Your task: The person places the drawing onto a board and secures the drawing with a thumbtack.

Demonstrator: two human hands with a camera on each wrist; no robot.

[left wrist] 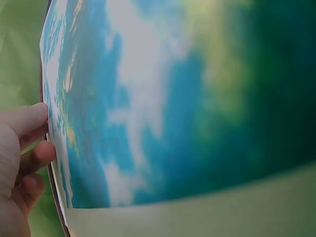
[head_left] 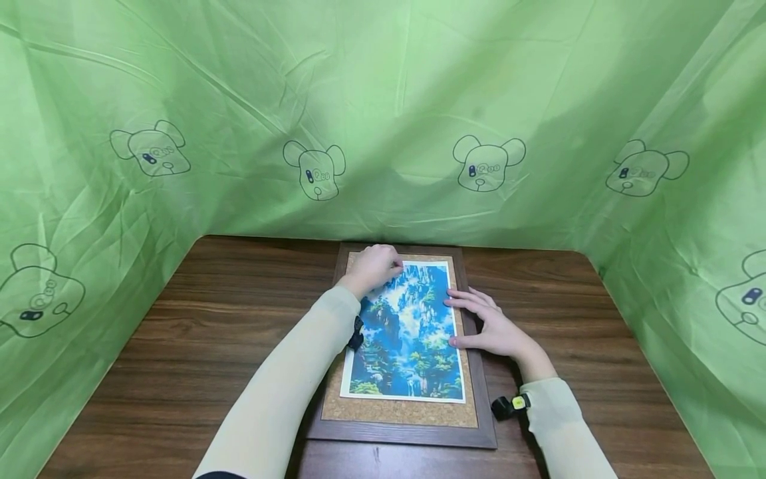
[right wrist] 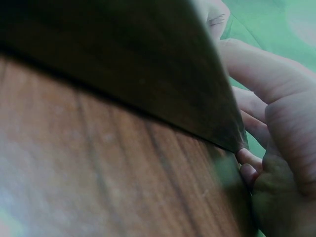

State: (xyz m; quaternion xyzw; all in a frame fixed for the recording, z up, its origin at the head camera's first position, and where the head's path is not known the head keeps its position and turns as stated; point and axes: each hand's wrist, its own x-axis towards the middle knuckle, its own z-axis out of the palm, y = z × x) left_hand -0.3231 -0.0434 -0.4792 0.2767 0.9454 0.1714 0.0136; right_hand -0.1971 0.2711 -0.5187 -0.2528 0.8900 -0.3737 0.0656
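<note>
A printed landscape picture (head_left: 413,332) in blue and green, with a white margin, lies on a cork board (head_left: 413,410) in a dark wooden frame (head_left: 401,431). Over the picture's upper left part is my left hand (head_left: 374,268), its fingers bent. The left wrist view shows that hand's thumb (left wrist: 33,117) and bent fingers at the picture's far edge; whatever may be between them is hidden. My right hand (head_left: 493,329) reaches across the frame's right side. Its fingers are spread, and its fingertips and thumb rest along the picture's right edge.
The board lies on a brown wood-grain table (head_left: 239,332). A green cloth (head_left: 395,100) printed with bear-like heads hangs behind and on both sides. Each wrist wears a small black camera, the right one (head_left: 505,407) beside the frame.
</note>
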